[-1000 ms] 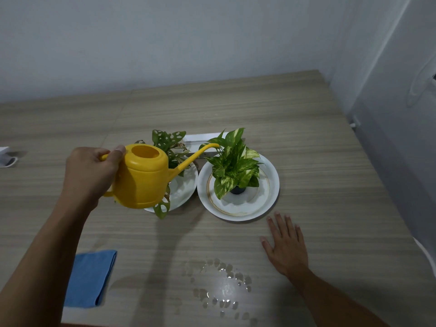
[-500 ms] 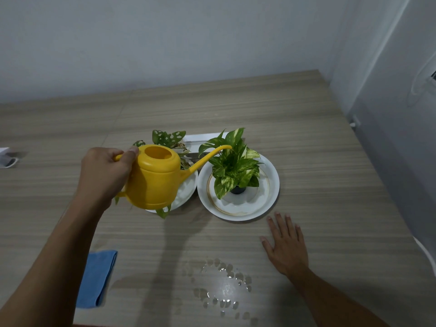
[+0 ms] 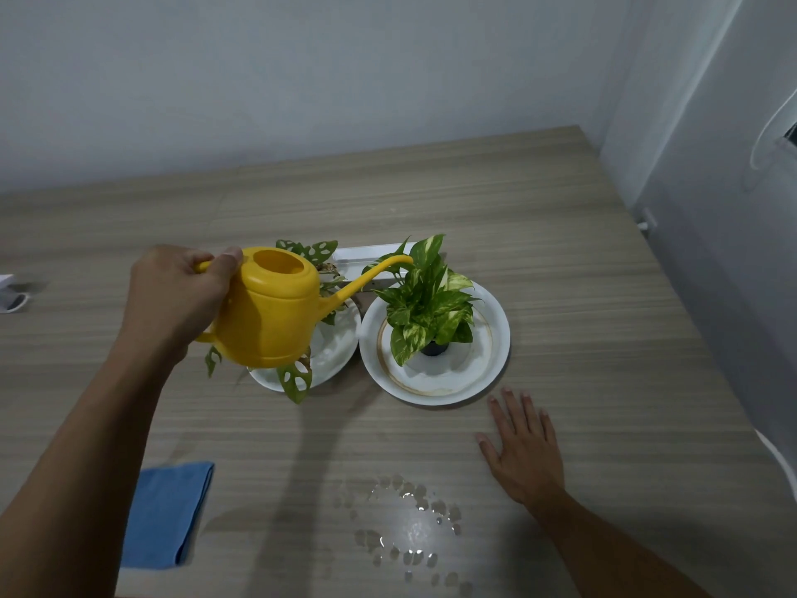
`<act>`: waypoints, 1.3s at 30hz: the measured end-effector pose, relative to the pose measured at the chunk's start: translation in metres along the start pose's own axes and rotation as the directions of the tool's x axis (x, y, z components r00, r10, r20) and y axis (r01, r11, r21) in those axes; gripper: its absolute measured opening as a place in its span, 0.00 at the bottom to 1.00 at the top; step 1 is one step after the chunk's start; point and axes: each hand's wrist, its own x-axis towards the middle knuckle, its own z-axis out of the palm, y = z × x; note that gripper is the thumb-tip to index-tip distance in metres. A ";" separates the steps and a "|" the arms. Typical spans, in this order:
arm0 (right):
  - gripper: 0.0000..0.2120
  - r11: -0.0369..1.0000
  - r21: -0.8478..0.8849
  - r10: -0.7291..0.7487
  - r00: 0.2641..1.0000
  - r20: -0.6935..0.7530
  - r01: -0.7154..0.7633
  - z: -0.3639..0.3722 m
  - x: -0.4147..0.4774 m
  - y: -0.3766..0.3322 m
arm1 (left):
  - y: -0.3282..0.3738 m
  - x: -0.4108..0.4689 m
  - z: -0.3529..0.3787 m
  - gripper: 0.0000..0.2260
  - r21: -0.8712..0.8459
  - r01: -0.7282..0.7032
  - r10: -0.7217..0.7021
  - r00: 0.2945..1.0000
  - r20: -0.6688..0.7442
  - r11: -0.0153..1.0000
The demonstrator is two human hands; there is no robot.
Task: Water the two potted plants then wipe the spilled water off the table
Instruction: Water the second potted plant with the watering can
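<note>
My left hand (image 3: pixel 177 304) grips the handle of a yellow watering can (image 3: pixel 271 312), held in the air above the left plant (image 3: pixel 297 377), whose holed leaves poke out around the can. The can's spout tip sits over the top leaves of the right plant (image 3: pixel 425 308), a variegated one in a small dark pot on a white plate (image 3: pixel 435 381). The left plant's white plate (image 3: pixel 336 351) is partly hidden by the can. My right hand (image 3: pixel 524 446) lies flat on the table, fingers spread, just in front of the right plate. Spilled water drops (image 3: pixel 409 528) lie near the front edge.
A folded blue cloth (image 3: pixel 166 513) lies at the front left of the wooden table (image 3: pixel 560 274). A white flat object (image 3: pixel 366 254) sits behind the plants. A small white item (image 3: pixel 10 293) is at the far left edge. Walls close in behind and to the right.
My left hand has carried the watering can to the right, so its spout now reaches over the right plant. My right hand has stayed flat on the table.
</note>
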 end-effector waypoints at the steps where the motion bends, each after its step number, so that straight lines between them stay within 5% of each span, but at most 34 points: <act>1: 0.32 1.000 0.000 0.000 1.000 -0.002 0.000 0.000 0.000 0.000 | 0.001 0.000 -0.001 0.19 -0.003 -0.002 0.002 1.000 0.003 1.000; 39: 0.32 1.000 0.004 0.006 1.000 0.002 -0.006 -0.001 0.000 -0.001 | 0.005 -0.008 -0.012 0.23 0.060 -0.011 0.009 0.999 0.032 0.998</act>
